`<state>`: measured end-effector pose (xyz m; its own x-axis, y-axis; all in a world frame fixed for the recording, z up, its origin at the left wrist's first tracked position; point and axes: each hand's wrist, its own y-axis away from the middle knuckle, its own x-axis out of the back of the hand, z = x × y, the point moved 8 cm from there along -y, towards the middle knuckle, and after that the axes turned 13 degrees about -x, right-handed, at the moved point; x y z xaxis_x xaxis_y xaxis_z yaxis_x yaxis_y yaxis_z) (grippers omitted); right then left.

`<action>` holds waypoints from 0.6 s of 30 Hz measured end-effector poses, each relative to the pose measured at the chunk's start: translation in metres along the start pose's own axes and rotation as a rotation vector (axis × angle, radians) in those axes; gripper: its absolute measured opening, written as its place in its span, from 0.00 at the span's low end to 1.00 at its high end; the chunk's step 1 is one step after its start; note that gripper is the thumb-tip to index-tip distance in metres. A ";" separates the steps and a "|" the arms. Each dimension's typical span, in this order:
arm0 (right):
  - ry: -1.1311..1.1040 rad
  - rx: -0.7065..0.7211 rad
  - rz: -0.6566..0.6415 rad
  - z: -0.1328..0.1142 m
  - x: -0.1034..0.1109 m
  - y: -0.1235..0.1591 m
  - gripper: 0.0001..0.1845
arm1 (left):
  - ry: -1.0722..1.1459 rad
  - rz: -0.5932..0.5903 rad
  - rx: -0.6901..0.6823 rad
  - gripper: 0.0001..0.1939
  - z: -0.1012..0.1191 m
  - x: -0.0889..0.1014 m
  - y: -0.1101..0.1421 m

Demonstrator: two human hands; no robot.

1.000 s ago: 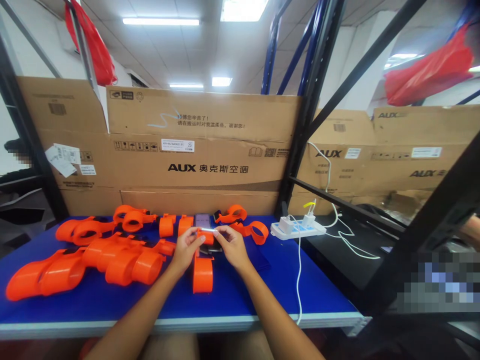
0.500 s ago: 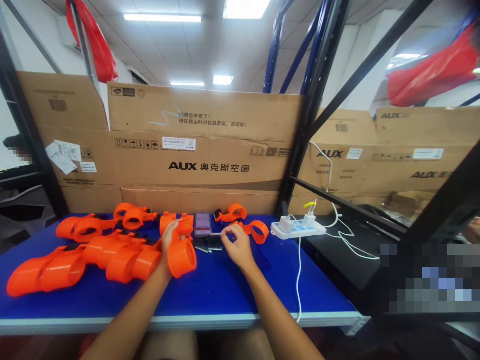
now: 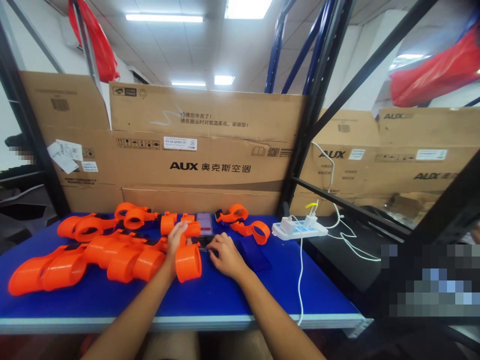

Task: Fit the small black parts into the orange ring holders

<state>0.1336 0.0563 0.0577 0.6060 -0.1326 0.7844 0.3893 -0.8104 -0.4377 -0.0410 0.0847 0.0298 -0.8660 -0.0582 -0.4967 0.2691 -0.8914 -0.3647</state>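
Observation:
My left hand point(image 3: 175, 246) is closed around an orange plastic double-ring cuff point(image 3: 189, 263), whose near ring hangs over the table in front of the fingers. To its right, my right hand point(image 3: 227, 256) is low over the table with its fingers curled and the tips together. Whatever those fingertips hold, if anything, is too small to make out. Just beyond them lie small dark flat pieces, partly covered by the hand. Behind the two hands is a phone point(image 3: 204, 221) with a lit screen.
Several more orange cuffs point(image 3: 67, 267) lie on the left of the blue table point(image 3: 210, 300), others point(image 3: 255, 231) behind my right hand. Dark blue cloth point(image 3: 255, 254) is beside that hand. A white power strip point(image 3: 300, 230) trails cables. Cardboard point(image 3: 210, 195) walls the back.
My right hand has moved left and down, away from the phone's right side, toward the small dark pieces. My left hand has shifted slightly right with the orange cuff, which has turned a little.

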 end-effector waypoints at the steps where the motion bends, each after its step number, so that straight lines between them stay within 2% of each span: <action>1: -0.009 -0.009 0.016 0.000 0.002 0.000 0.09 | -0.006 0.020 -0.015 0.23 0.000 0.000 0.001; 4: -0.106 -0.039 0.095 0.002 0.014 0.000 0.09 | -0.058 0.058 -0.045 0.25 -0.003 0.000 0.002; 6: -0.224 -0.032 0.110 0.001 0.020 0.001 0.12 | -0.110 0.070 -0.066 0.26 -0.005 0.001 0.002; 9: -0.396 0.045 0.011 -0.009 0.021 0.006 0.21 | -0.172 0.091 -0.115 0.29 -0.005 0.005 0.000; 13: -0.461 0.091 -0.099 -0.020 0.016 0.012 0.35 | -0.181 0.093 -0.126 0.29 -0.005 0.006 -0.002; 15: -0.483 0.072 -0.113 -0.021 0.015 0.013 0.37 | -0.169 0.092 -0.113 0.29 -0.005 0.005 -0.001; 18: -0.565 0.024 -0.106 -0.018 0.015 0.011 0.32 | -0.161 0.078 -0.103 0.29 -0.004 0.001 0.002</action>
<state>0.1344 0.0353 0.0729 0.8370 0.2797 0.4704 0.4798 -0.7884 -0.3849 -0.0396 0.0847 0.0249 -0.8951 -0.2036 -0.3967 0.3722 -0.8311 -0.4132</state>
